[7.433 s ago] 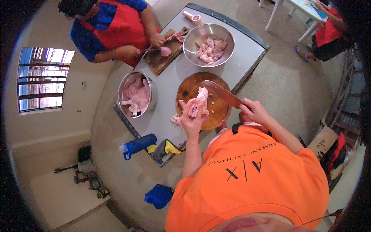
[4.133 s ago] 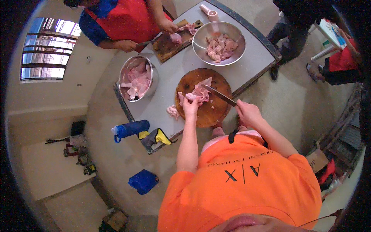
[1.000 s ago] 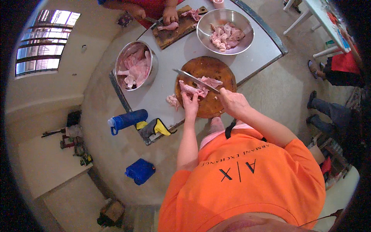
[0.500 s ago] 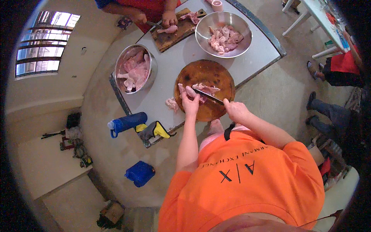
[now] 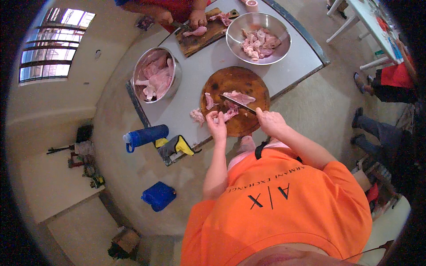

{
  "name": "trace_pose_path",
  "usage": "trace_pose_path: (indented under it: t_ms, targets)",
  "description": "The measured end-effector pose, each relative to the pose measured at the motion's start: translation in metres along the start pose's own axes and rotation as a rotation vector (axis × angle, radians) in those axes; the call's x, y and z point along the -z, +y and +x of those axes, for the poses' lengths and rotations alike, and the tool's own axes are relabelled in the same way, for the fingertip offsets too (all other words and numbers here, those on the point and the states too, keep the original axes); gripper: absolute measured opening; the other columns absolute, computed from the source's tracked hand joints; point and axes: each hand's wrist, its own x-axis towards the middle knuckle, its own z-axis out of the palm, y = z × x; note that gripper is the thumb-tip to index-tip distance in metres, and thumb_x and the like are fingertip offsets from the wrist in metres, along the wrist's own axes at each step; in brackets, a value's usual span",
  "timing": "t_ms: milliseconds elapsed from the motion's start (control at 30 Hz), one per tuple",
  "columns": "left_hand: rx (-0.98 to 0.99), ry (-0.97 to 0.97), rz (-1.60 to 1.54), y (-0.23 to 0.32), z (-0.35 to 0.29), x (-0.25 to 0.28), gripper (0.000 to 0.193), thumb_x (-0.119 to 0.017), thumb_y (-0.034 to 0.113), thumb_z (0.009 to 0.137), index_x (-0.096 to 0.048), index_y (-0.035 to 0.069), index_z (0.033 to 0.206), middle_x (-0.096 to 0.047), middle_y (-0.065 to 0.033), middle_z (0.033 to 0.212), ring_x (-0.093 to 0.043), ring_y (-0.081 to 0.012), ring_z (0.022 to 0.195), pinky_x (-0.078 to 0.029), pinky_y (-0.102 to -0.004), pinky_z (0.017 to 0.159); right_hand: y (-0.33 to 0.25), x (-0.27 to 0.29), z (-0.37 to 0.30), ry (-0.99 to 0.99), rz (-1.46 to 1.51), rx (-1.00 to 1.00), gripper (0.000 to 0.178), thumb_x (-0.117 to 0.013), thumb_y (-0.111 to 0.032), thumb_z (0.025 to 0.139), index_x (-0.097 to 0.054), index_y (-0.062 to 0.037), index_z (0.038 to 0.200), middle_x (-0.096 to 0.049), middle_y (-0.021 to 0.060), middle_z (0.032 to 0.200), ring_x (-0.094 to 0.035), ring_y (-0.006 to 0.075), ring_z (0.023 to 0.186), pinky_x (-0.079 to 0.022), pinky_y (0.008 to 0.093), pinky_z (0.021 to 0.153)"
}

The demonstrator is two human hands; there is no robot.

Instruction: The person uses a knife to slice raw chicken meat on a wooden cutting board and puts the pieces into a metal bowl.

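Lying in two steel bowls (image 5: 266, 20): raw chicken (image 5: 259, 44).

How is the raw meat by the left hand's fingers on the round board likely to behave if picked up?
The raw meat at the left hand would probably sag, as its edges look ragged. It may be slippery, its pink surface being uncooked. Rolling seems unlikely, since its irregular shape lies on a flat round board.
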Motion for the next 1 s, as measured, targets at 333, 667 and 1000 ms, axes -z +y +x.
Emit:
trace_pose_path:
  t_ms: [333, 667, 1000]
  targets:
    - [0.183, 0.052, -0.015, 0.016, 0.012, -0.019, 0.056, -0.078, 0.013, 0.073, -0.045, -0.004, 0.114, -0.059, -0.0158, 0.1, -0.06, -0.0214, 0.086, -0.049, -0.0336, 0.079, 0.017, 0.019, -0.015, -0.035, -0.128, 0.11, 0.016, -0.051, -0.006, 0.084, -0.043, -0.0041, 0.098, -0.065, 0.0181, 0.08, -0.067, 0.034, 0.074, -0.053, 0.0441, 0.058]
    - [0.465, -0.176, 0.017, 0.043, 0.016, -0.021, 0.034, -0.068, 0.002, 0.077, -0.047, -0.005, 0.103, -0.064, -0.0145, 0.084, -0.063, -0.0174, 0.056, -0.051, -0.0283, 0.044, 0.017, -0.003, -0.021, -0.104, -0.047, 0.096, 0.02, -0.054, -0.005, 0.083, -0.042, -0.0018, 0.098, -0.066, 0.0192, 0.082, -0.067, 0.0363, 0.078, -0.054, 0.0456, 0.061]
    - [0.448, -0.262, -0.25, 0.023, 0.012, -0.016, 0.021, -0.061, -0.001, 0.083, -0.048, -0.006, 0.099, -0.066, -0.0161, 0.08, -0.066, -0.0194, 0.058, -0.056, -0.0293, 0.048, -0.002, -0.009, 0.001, -0.121, 0.026, 0.067, 0.018, -0.053, -0.007, 0.085, -0.042, -0.0009, 0.098, -0.065, 0.0212, 0.085, -0.067, 0.0371, 0.078, -0.054, 0.0466, 0.062]
